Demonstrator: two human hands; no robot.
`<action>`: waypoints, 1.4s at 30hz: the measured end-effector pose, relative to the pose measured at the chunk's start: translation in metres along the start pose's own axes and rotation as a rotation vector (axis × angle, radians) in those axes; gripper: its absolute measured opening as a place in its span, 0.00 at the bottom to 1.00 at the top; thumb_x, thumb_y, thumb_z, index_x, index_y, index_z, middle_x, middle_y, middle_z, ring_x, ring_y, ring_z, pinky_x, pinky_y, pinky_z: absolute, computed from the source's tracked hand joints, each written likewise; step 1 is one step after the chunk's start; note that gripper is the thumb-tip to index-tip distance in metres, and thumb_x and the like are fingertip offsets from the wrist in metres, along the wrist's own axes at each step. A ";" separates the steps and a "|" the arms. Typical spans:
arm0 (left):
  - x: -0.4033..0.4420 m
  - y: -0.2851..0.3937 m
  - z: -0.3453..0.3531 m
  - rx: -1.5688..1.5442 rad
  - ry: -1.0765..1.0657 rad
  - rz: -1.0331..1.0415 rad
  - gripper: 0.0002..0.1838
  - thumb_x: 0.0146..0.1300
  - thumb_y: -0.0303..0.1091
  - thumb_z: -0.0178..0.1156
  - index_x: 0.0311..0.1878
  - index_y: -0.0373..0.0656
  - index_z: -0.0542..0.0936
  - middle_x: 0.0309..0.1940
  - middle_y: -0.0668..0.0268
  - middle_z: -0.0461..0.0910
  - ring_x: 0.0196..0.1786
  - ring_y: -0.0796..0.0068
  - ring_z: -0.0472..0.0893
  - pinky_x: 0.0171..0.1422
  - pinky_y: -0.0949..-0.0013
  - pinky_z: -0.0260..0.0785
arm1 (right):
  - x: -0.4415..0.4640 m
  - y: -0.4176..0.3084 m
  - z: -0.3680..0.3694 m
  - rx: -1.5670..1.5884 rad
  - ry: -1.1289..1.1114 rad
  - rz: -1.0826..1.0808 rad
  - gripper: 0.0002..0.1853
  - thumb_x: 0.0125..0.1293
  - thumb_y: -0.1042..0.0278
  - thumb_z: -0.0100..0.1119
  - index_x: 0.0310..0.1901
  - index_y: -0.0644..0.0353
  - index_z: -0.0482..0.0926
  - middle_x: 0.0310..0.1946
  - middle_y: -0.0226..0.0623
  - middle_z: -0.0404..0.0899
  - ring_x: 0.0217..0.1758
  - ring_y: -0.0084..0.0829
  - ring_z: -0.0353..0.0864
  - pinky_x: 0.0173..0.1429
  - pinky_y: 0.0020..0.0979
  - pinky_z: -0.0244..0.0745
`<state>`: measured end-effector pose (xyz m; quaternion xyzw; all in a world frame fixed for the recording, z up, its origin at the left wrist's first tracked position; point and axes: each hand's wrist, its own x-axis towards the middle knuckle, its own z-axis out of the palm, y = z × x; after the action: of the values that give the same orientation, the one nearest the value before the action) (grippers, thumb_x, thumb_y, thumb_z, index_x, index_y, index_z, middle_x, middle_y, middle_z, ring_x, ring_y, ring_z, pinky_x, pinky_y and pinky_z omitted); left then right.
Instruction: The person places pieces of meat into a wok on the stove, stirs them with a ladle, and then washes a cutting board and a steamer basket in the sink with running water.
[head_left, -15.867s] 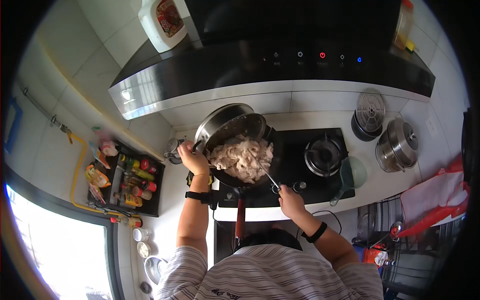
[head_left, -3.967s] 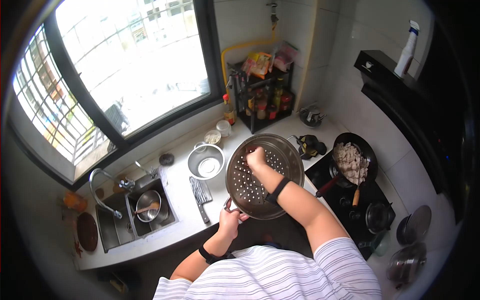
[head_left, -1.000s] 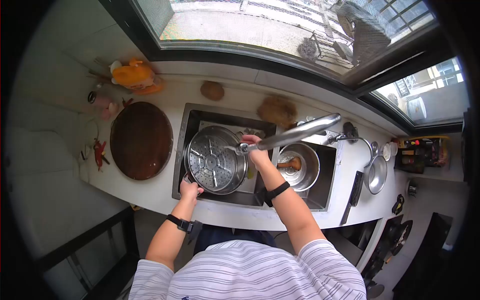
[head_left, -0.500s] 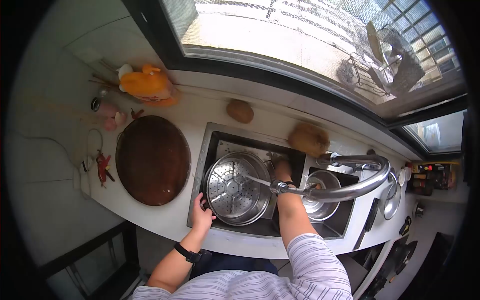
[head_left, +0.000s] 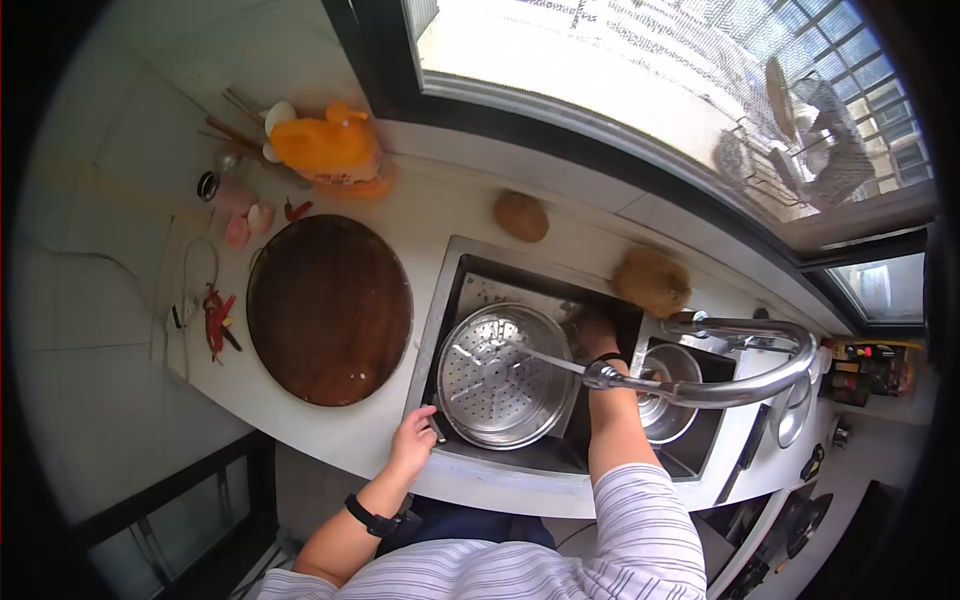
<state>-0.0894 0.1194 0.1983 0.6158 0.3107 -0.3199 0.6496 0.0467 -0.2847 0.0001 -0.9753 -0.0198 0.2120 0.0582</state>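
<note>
Water runs from a curved metal faucet [head_left: 690,393] into a perforated steamer [head_left: 505,385], which sits in the left basin of a kitchen sink [head_left: 437,310] as we look down past a striped shirt [head_left: 645,520]. The left hand [head_left: 413,440] is at the near left side of the steamer, its fingers partly bent by the handle [head_left: 438,428]; we cannot tell whether they grip it. The right hand [head_left: 595,333] reaches into the basin beside the steamer's far right side, so dark and blurred that we cannot make out if it is open or closed.

In the right basin we see a metal pot [head_left: 670,425], partly covered by the faucet and the right arm. To the left, a round, dark cutting board [head_left: 330,310] lies on the white counter, between the sink and a small pile of red chilies [head_left: 217,322]. Behind the board stands an orange bottle [head_left: 325,150], near the window.
</note>
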 end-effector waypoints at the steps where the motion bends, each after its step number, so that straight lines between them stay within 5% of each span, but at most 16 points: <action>1: -0.004 0.001 -0.002 -0.028 -0.028 -0.003 0.28 0.52 0.14 0.46 0.60 0.37 0.65 0.56 0.51 0.69 0.52 0.70 0.75 0.51 0.74 0.67 | 0.000 -0.004 -0.010 -0.060 -0.100 0.040 0.16 0.63 0.61 0.45 0.40 0.59 0.81 0.45 0.51 0.77 0.49 0.45 0.77 0.54 0.41 0.73; 2: -0.010 0.001 -0.002 -0.024 0.013 0.014 0.26 0.52 0.14 0.46 0.58 0.36 0.68 0.55 0.52 0.70 0.53 0.69 0.75 0.53 0.72 0.68 | -0.004 -0.011 -0.021 -0.062 -0.132 0.035 0.13 0.61 0.70 0.44 0.38 0.59 0.81 0.43 0.49 0.78 0.48 0.45 0.77 0.54 0.40 0.72; 5: -0.019 -0.007 -0.014 0.069 -0.014 0.119 0.24 0.53 0.14 0.46 0.55 0.35 0.70 0.53 0.54 0.72 0.53 0.67 0.75 0.55 0.70 0.68 | 0.013 0.003 0.013 -0.027 -0.047 0.265 0.15 0.62 0.59 0.46 0.38 0.58 0.81 0.40 0.46 0.80 0.43 0.45 0.80 0.49 0.42 0.75; 9: -0.036 0.011 -0.025 0.033 -0.068 0.132 0.22 0.54 0.18 0.46 0.55 0.39 0.70 0.52 0.57 0.73 0.49 0.70 0.76 0.48 0.73 0.70 | -0.028 -0.035 -0.072 -0.028 0.068 0.264 0.11 0.60 0.65 0.50 0.36 0.62 0.78 0.36 0.48 0.80 0.39 0.46 0.80 0.44 0.42 0.77; 11: -0.040 0.026 -0.030 -0.062 -0.078 0.097 0.21 0.55 0.20 0.47 0.54 0.38 0.71 0.50 0.59 0.74 0.47 0.70 0.77 0.47 0.72 0.71 | -0.053 -0.067 -0.093 0.463 0.452 0.342 0.06 0.58 0.71 0.53 0.34 0.63 0.74 0.31 0.46 0.80 0.34 0.43 0.81 0.36 0.40 0.78; 13: -0.041 0.033 -0.034 -0.083 -0.073 0.138 0.19 0.56 0.21 0.47 0.53 0.37 0.71 0.47 0.60 0.75 0.45 0.72 0.77 0.46 0.73 0.71 | -0.070 -0.100 -0.096 1.470 0.130 0.534 0.05 0.59 0.72 0.54 0.36 0.61 0.72 0.29 0.42 0.80 0.32 0.38 0.82 0.32 0.36 0.78; 16: -0.044 0.046 -0.042 -0.131 -0.021 0.198 0.17 0.57 0.22 0.49 0.51 0.38 0.72 0.45 0.61 0.75 0.43 0.74 0.77 0.45 0.74 0.71 | -0.098 -0.141 -0.106 1.566 0.048 0.448 0.06 0.60 0.70 0.56 0.38 0.58 0.72 0.31 0.38 0.80 0.34 0.35 0.81 0.35 0.33 0.79; 22: -0.044 0.048 -0.055 -0.106 0.023 0.231 0.17 0.57 0.22 0.49 0.51 0.38 0.72 0.45 0.62 0.75 0.43 0.73 0.78 0.45 0.74 0.71 | -0.115 -0.170 -0.117 2.389 -0.213 0.445 0.09 0.62 0.66 0.57 0.43 0.56 0.74 0.38 0.41 0.80 0.42 0.34 0.80 0.47 0.36 0.76; 26: -0.045 0.057 -0.072 -0.190 0.158 0.305 0.20 0.53 0.20 0.50 0.52 0.39 0.71 0.47 0.60 0.73 0.45 0.71 0.76 0.49 0.71 0.70 | -0.121 -0.165 -0.126 1.875 -0.032 0.584 0.06 0.60 0.63 0.59 0.36 0.53 0.75 0.30 0.29 0.77 0.33 0.27 0.78 0.36 0.30 0.76; 28: -0.024 0.051 -0.094 -0.006 0.686 0.491 0.23 0.51 0.20 0.51 0.54 0.38 0.69 0.50 0.58 0.71 0.52 0.68 0.72 0.55 0.68 0.66 | -0.121 -0.151 -0.113 1.633 -0.023 0.501 0.10 0.58 0.59 0.62 0.37 0.53 0.75 0.26 0.22 0.72 0.26 0.20 0.70 0.29 0.24 0.64; 31: 0.010 0.032 -0.136 -0.058 0.955 0.442 0.23 0.48 0.20 0.52 0.52 0.36 0.70 0.50 0.57 0.68 0.53 0.64 0.68 0.59 0.65 0.62 | -0.140 -0.157 -0.125 1.115 0.346 0.435 0.08 0.56 0.63 0.63 0.27 0.57 0.77 0.18 0.23 0.71 0.22 0.18 0.69 0.27 0.23 0.63; 33: 0.018 0.031 -0.155 -0.156 0.945 0.291 0.25 0.48 0.20 0.52 0.54 0.36 0.69 0.52 0.54 0.66 0.55 0.63 0.67 0.61 0.63 0.60 | -0.150 -0.157 -0.140 1.422 0.278 0.586 0.08 0.53 0.67 0.62 0.22 0.61 0.78 0.17 0.25 0.72 0.18 0.17 0.67 0.23 0.26 0.59; 35: 0.011 0.040 -0.154 -0.222 0.870 0.427 0.25 0.48 0.20 0.51 0.54 0.35 0.69 0.53 0.54 0.66 0.57 0.61 0.67 0.62 0.63 0.59 | -0.152 -0.145 -0.123 0.981 0.346 0.532 0.09 0.53 0.65 0.64 0.27 0.62 0.79 0.20 0.34 0.78 0.22 0.25 0.73 0.28 0.30 0.67; 39: -0.005 0.068 -0.120 -0.219 0.672 0.522 0.25 0.50 0.18 0.47 0.56 0.36 0.68 0.56 0.55 0.66 0.58 0.64 0.66 0.65 0.64 0.56 | -0.169 -0.147 -0.145 0.755 0.334 0.544 0.12 0.49 0.63 0.66 0.34 0.60 0.81 0.30 0.45 0.81 0.35 0.38 0.81 0.41 0.34 0.74; 40: -0.011 0.077 -0.104 -0.224 0.626 0.512 0.24 0.51 0.19 0.47 0.55 0.36 0.69 0.55 0.56 0.67 0.58 0.65 0.66 0.64 0.65 0.57 | -0.170 -0.148 -0.151 0.858 0.322 0.602 0.12 0.48 0.64 0.67 0.33 0.60 0.82 0.26 0.40 0.81 0.31 0.27 0.80 0.38 0.30 0.73; 42: -0.023 0.090 -0.081 -0.221 0.544 0.511 0.23 0.52 0.19 0.47 0.55 0.36 0.70 0.55 0.56 0.68 0.58 0.66 0.67 0.64 0.66 0.57 | -0.172 -0.141 -0.150 1.181 0.264 0.531 0.14 0.48 0.60 0.67 0.33 0.60 0.82 0.27 0.41 0.81 0.32 0.30 0.81 0.39 0.31 0.73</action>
<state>-0.0326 0.2045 0.2666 0.6621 0.3408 0.0627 0.6645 -0.0494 -0.1715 0.2233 -0.7689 0.3482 0.0729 0.5312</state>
